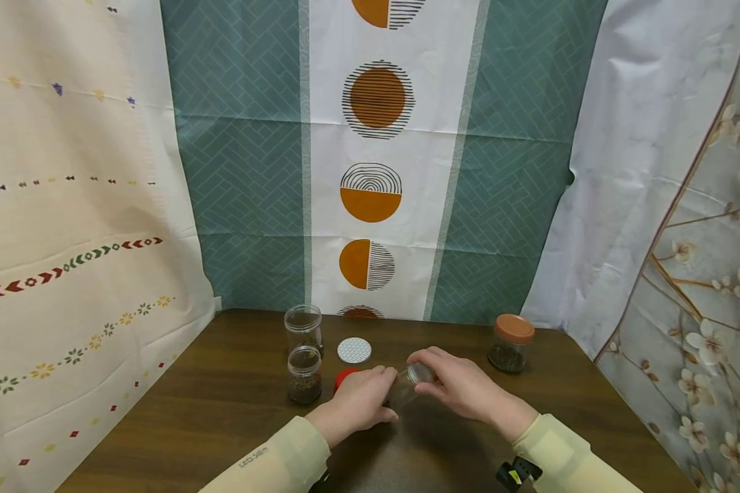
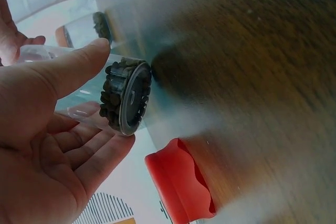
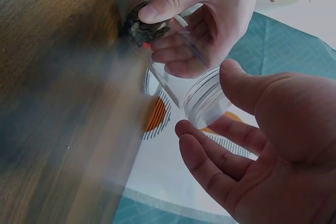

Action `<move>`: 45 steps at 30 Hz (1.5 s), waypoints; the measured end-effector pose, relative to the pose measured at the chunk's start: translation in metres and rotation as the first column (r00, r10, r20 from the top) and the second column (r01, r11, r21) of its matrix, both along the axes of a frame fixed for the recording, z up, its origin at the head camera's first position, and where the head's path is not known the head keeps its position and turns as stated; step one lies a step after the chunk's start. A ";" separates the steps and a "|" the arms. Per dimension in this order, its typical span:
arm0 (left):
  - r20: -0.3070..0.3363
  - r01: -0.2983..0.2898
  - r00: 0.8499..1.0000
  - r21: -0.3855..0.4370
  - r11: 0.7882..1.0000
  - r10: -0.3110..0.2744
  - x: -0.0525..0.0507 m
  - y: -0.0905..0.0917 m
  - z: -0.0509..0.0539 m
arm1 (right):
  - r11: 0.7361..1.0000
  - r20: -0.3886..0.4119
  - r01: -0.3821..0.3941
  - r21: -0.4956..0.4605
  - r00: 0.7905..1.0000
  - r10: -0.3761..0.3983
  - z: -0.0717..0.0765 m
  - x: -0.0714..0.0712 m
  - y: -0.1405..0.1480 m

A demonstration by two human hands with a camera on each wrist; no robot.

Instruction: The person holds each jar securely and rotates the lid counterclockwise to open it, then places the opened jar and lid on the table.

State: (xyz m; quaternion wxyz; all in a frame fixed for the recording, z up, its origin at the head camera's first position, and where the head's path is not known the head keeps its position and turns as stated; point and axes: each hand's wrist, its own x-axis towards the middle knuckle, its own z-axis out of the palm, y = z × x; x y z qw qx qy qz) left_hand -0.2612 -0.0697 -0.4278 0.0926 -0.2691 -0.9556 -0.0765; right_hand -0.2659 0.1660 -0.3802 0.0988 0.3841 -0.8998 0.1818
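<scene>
Starting left, I'd leave the two jars (image 1: 305, 382) be and give that red piece (image 1: 343, 377) a bit of room, it's just beside your left hand (image 1: 365, 399). Those fingers hold the clear jar (image 2: 125, 98) by its lower part, tilted over the desk (image 1: 247, 428), dark pellets at the base, so go snug, not hard. Your right hand (image 1: 462, 385) has its fingers round the threaded rim: even pressure, no twisting. Orange-lidded jar (image 1: 513, 330)'s well clear.
</scene>
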 end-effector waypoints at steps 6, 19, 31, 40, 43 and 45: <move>0.005 0.003 1.000 -0.006 1.000 -0.003 0.000 0.000 0.000 | 1.000 0.016 -0.025 0.004 1.000 0.025 0.002 0.002 0.001; -0.010 0.003 1.000 -0.019 1.000 -0.003 -0.001 -0.001 0.000 | 1.000 0.025 -0.016 0.002 1.000 0.016 0.002 0.002 0.001; 0.013 0.009 1.000 -0.017 1.000 -0.008 -0.001 0.000 0.002 | 0.945 0.053 0.325 0.033 0.944 -0.327 0.003 0.003 -0.016; 0.013 0.002 1.000 -0.030 1.000 -0.002 -0.001 0.001 0.002 | 0.966 0.074 0.257 0.035 0.963 -0.259 0.002 0.002 -0.014; 0.009 -0.002 1.000 -0.031 1.000 0.002 0.000 0.002 0.003 | 0.973 0.071 0.230 0.032 0.970 -0.232 0.002 0.002 -0.013; 0.006 -0.002 1.000 -0.031 1.000 0.003 0.001 0.002 0.003 | 0.977 0.069 0.213 0.028 0.974 -0.215 0.002 0.002 -0.012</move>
